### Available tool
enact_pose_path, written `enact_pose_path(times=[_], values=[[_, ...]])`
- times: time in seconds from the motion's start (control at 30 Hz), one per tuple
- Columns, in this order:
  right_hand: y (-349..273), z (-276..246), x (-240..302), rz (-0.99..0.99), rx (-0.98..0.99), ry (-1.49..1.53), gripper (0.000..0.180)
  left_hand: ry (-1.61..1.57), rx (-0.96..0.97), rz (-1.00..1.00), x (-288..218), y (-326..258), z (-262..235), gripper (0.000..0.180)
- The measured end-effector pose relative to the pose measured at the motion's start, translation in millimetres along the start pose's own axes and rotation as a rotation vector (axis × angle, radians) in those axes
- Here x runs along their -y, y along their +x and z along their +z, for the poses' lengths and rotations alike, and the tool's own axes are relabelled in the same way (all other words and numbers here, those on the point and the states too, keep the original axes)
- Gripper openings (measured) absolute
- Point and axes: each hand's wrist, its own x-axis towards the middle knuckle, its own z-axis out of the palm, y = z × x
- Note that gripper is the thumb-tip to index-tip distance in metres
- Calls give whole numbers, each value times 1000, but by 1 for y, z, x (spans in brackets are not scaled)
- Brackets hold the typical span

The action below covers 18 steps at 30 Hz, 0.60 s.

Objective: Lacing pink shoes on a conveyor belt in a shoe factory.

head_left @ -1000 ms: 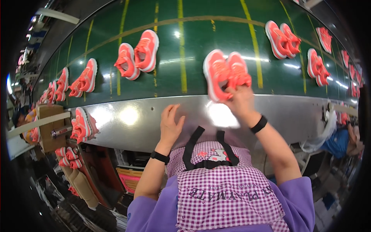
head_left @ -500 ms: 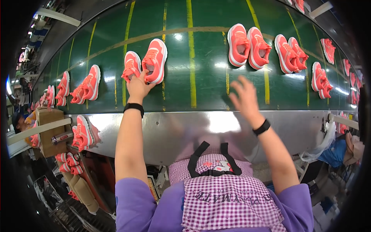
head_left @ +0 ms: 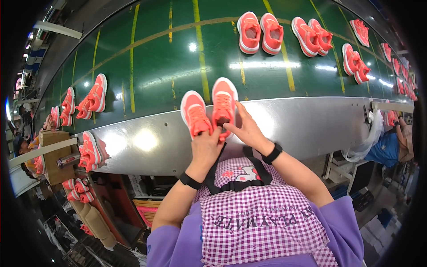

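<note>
A pair of coral sneakers with white soles is in front of me over the metal ledge, toes pointing away. My left hand [head_left: 207, 147] grips the heels, its fingers going into the openings of the left sneaker [head_left: 195, 112] and the edge of the right sneaker [head_left: 223, 101]. Against the outer side of the right sneaker lies my right hand [head_left: 247, 129], thumb at its opening and fingers along its side. How firmly the right hand holds is partly hidden. Both wrists wear black bands.
The green belt [head_left: 155, 66] with yellow lines carries more coral pairs, such as one pair's shoe [head_left: 249, 33] at far right and another pair [head_left: 94, 95] at left. Along its near side runs a metal ledge [head_left: 307, 124], with sneakers [head_left: 90, 151] and a cardboard box [head_left: 55, 155] at left.
My left hand has brought the pair off the belt toward me and rightward. My right hand, empty and spread before, has come in onto the right sneaker. The view has shifted.
</note>
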Motion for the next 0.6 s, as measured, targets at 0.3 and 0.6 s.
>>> enact_pose_path(times=[0.3,0.6], values=[[-41,-11,-14,-2,-17,-124,69,-161,-230,178,-34,-29,-4,32],[-53,-27,-21,9,-22,-215,55,-168,-326,475,-66,6,23,28]])
